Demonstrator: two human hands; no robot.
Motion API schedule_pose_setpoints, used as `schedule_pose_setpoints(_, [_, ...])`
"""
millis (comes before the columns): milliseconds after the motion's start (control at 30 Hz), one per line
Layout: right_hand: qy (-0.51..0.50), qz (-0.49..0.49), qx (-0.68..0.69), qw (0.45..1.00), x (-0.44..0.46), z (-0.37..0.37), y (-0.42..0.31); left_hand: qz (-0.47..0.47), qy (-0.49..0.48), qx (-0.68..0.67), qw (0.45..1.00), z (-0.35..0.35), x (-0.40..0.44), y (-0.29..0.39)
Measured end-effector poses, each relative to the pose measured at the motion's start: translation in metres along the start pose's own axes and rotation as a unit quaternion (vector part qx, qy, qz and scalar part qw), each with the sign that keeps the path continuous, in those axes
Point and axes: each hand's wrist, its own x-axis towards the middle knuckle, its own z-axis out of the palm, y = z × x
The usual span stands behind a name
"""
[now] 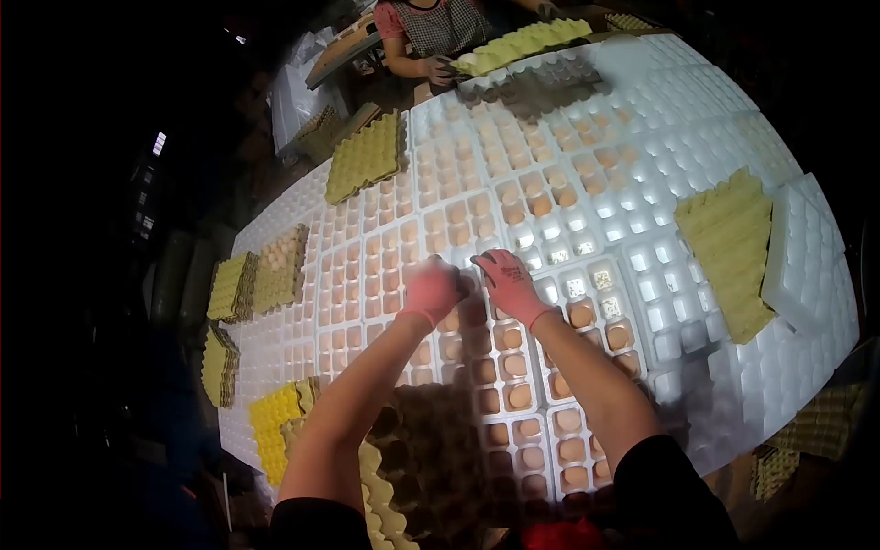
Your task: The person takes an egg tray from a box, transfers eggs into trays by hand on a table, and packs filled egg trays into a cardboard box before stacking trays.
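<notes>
The left hand point(434, 289) and right hand point(509, 282), both in pink gloves, reach palms down, close together over the white trays point(548, 412). The left one is curled and blurred, so I cannot tell whether it grasps anything; the right one bends its dark fingertips toward the compartments, and its grip is also hidden. Reaching from above probably spares the eggs point(571, 450) a sideways knock. These lie in the trays' compartments around and below the hands, mostly one to each, likely so the walls part the shells. A yellowish pulp tray point(378, 495) sits near the left forearm, perhaps for easy reach. Across the work surface (half in shadow), another person point(440, 32) has a hand at a pale green tray point(527, 48).
</notes>
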Motion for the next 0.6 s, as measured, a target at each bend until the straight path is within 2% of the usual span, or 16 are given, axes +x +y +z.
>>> schedule_pose_setpoints(100, [0.011, 0.06, 0.056, 0.997, 0.003, -0.002, 0.003, -0.055, -0.041, -0.037, 0.997, 0.021, 0.004, -0.016])
schedule_pose_setpoints(133, [0.024, 0.057, 0.055, 0.997, 0.004, 0.002, 0.004, -0.075, -0.085, -0.023, 0.993, 0.021, 0.003, -0.021])
schedule_pose_setpoints(233, [0.02, 0.035, 0.03, 0.999, 0.004, 0.002, 0.006, -0.047, -0.097, -0.058, 0.992, 0.05, 0.009, -0.068])
schedule_pose_setpoints(300, [0.02, 0.04, 0.037, 0.998, 0.005, -0.001, 0.004, -0.046, 0.037, -0.165, 0.985, 0.048, 0.022, -0.076])
schedule_pose_setpoints(367, [0.02, 0.038, 0.03, 0.999, 0.006, -0.003, 0.003, -0.009, 0.186, -0.245, 0.951, 0.065, 0.052, -0.092])
schedule_pose_setpoints(400, [0.019, 0.032, 0.022, 0.999, 0.006, -0.002, 0.003, 0.033, 0.173, -0.428, 0.886, 0.085, 0.07, -0.115])
schedule_pose_setpoints(433, [0.017, 0.025, 0.014, 0.999, 0.005, -0.001, 0.003, 0.037, 0.147, -0.232, 0.961, 0.096, 0.081, -0.124])
schedule_pose_setpoints(500, [0.022, 0.015, 0.018, 0.999, 0.006, 0.003, 0.008, -0.022, -0.006, -0.28, 0.96, 0.105, 0.092, -0.125])
schedule_pose_setpoints(533, [0.023, 0.011, 0.02, 0.999, 0.005, 0.003, 0.009, -0.033, -0.038, -0.212, 0.976, 0.095, 0.086, -0.12])
schedule_pose_setpoints(600, [0.016, 0.01, 0.011, 1.0, 0.003, 0.004, 0.011, -0.015, -0.007, -0.231, 0.973, 0.083, 0.079, -0.116])
